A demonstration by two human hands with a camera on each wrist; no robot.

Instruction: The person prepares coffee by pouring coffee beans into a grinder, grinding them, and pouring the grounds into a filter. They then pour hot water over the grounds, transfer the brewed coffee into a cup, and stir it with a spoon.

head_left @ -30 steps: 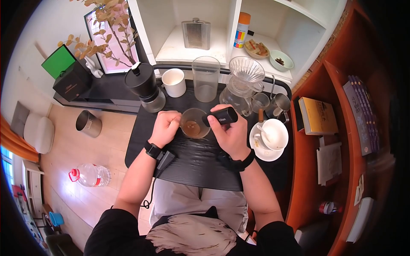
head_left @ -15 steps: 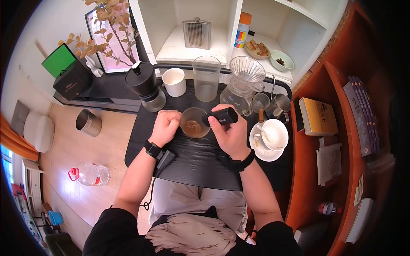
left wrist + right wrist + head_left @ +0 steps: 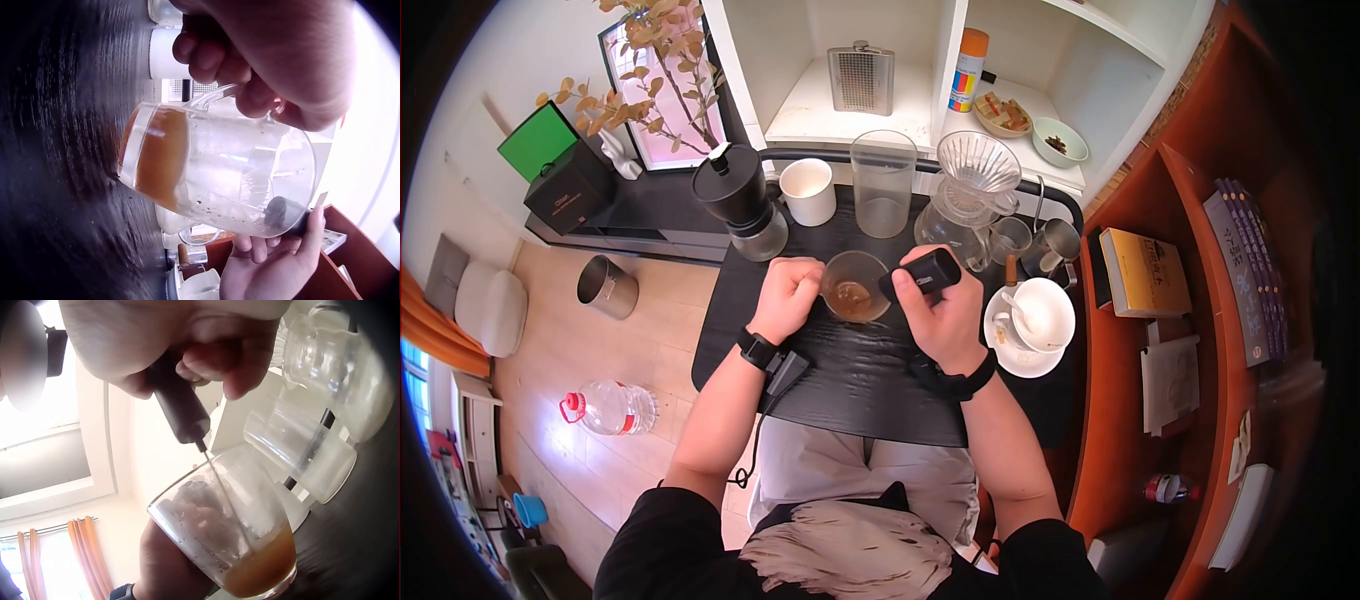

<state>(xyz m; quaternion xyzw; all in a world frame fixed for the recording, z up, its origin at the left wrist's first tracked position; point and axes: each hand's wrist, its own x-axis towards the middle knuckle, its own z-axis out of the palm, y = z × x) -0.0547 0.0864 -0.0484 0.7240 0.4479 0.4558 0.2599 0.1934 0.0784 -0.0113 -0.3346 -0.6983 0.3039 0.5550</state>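
My left hand (image 3: 788, 298) grips the handle of a clear glass mug (image 3: 225, 169) standing on the black table. Brown liquid (image 3: 164, 156) fills the lower part of the mug, and droplets cling to its inner wall. In my right hand (image 3: 945, 320) is a black handheld milk frother (image 3: 930, 272), held tilted over the rim. Its thin metal rod (image 3: 228, 497) slants down through the mug into the brown liquid (image 3: 265, 565), where the tip is hidden. The thumb lies along the frother's body in the head view.
Along the table's back stand a black coffee grinder (image 3: 733, 195), a white mug (image 3: 808, 195), a tall clear glass (image 3: 884, 190) and a glass dripper (image 3: 978, 170) on its server. On the right, a white cup (image 3: 1043, 318) sits on a saucer (image 3: 1025, 366) near small metal cups.
The frother has turned slightly in my right hand, and the foam pattern on the liquid has shifted. My left hand and the mug stay nearly in place.
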